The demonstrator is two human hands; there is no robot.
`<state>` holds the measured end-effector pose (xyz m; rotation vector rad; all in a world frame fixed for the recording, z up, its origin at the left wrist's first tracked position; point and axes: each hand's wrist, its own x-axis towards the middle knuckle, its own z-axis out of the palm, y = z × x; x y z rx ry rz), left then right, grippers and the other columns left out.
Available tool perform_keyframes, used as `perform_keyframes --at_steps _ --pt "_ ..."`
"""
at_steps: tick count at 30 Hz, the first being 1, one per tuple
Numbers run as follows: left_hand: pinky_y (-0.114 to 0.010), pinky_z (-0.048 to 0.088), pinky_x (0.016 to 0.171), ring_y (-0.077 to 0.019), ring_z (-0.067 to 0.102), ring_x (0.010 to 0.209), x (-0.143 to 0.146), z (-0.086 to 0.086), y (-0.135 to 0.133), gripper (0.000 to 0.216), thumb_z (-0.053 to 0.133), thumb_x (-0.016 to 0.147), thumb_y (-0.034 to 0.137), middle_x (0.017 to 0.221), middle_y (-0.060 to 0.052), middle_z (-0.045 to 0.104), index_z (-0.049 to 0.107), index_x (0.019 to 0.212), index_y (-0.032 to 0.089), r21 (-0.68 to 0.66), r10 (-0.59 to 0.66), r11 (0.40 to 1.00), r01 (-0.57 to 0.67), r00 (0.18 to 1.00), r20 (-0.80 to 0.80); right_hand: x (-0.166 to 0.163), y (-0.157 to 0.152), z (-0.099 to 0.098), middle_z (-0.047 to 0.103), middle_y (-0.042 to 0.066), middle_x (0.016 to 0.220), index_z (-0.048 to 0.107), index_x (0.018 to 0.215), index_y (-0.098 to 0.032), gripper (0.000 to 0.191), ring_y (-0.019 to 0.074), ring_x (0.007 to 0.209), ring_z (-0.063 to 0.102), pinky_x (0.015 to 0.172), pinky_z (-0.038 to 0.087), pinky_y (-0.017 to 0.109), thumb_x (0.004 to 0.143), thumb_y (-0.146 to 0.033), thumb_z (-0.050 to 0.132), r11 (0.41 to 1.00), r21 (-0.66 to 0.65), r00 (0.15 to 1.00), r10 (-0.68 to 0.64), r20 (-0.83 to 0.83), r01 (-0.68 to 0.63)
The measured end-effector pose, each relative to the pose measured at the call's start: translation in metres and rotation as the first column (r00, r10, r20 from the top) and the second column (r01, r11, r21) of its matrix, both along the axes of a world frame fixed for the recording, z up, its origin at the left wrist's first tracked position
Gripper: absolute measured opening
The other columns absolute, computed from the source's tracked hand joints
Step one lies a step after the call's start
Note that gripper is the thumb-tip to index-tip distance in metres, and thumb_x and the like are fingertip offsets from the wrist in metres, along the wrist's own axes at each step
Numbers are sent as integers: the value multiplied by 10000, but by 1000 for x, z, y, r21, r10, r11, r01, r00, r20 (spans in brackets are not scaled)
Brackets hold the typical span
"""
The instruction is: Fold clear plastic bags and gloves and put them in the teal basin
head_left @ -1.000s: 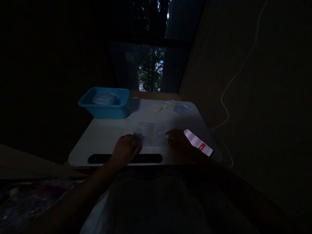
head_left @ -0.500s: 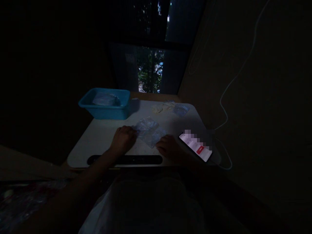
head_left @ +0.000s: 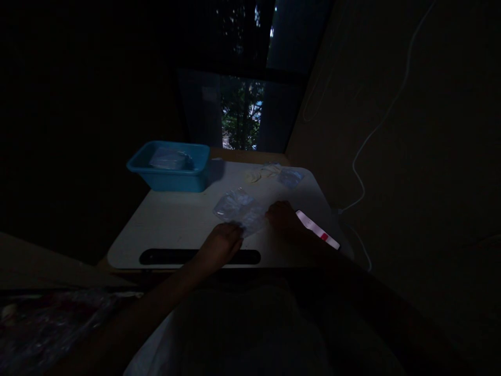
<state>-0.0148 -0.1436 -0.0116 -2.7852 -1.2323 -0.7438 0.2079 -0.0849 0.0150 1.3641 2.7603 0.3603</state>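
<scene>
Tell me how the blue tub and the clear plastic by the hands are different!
The blue tub is coloured; the clear plastic is see-through. The blue tub stands up with walls, while the clear plastic lies low and wrinkled. The left hand touches the clear plastic; no hand is on the blue tub. Both are on the white table.

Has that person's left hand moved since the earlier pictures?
Yes: the left hand is now further right, judged against the black slot.
</scene>
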Motion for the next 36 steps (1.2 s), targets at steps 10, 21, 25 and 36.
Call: perform_keyframes --at_steps 10,21,25,36 --pt "-415 389 784 -258 507 940 3 9 -12 318 517 773 351 1015 -107 597 563 1016 150 19 134 991 -133 989 -58 -9 -9 2 604 98 851 602 800 -141 201 209 837 478 723 259 336 830 -173 406 1000 -1 1000 -12 -9 12" --pt "-357 370 734 -194 535 791 8 10 -2 179 466 799 233 736 -46 625 611 719 165 -18 89 996 -88 995 38 -2 -20 3 597 92 829 605 779 -145 203 206 833 467 748 270 340 816 -182 408 998 -59 994 -11 -110 5" --pt "-292 409 671 -148 574 672 -1 12 7 187 452 784 189 658 -24 630 609 688 163 -134 65 990 -40 980 189 3 -26 -3 583 82 990 598 968 -163 246 214 951 443 812 264 344 763 -209 470 996 -72 969 35 -245 -54" --pt "-330 453 669 -164 593 664 -10 5 11 211 480 761 216 741 -42 671 627 904 166 -113 196 977 -179 967 164 -6 -23 -10 590 75 869 619 816 -163 188 190 885 445 793 250 335 797 -183 433 996 -48 971 60 -232 -73"
